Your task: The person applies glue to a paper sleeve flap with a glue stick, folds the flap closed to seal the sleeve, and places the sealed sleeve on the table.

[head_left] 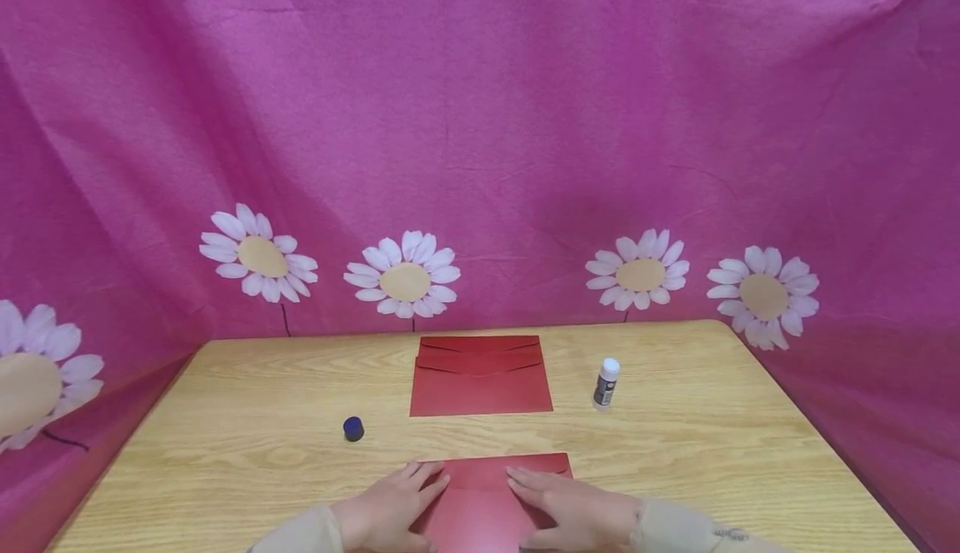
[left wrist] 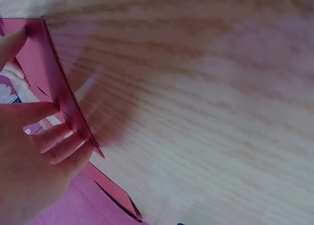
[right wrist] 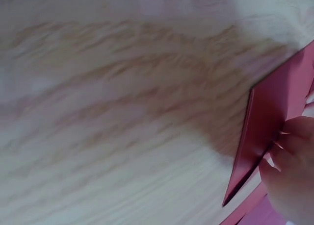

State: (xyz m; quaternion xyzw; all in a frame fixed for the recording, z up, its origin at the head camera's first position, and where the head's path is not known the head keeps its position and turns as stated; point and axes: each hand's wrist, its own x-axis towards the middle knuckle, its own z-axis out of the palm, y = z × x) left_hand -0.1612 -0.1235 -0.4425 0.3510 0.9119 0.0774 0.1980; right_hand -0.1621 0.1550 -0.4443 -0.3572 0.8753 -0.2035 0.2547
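Observation:
A red envelope [head_left: 480,507] lies flat near the front of the table, its flap edge toward the back. My left hand [head_left: 393,507] rests on its left side with the fingers spread, and in the left wrist view the fingertips [left wrist: 73,129] touch its surface. On the right side my right hand [head_left: 573,510] lies with fingers extended over the flap area; the right wrist view shows its fingers [right wrist: 289,137] on the red paper. Farther back, more red envelopes [head_left: 480,391] overlap one another, flaps toward the back.
A white-capped glue stick [head_left: 605,385] stands upright on the wooden table [head_left: 262,436], right of the back envelopes. A small dark blue cap [head_left: 353,429] sits to the left. A pink cloth [head_left: 480,120] with daisies hangs behind and at both sides.

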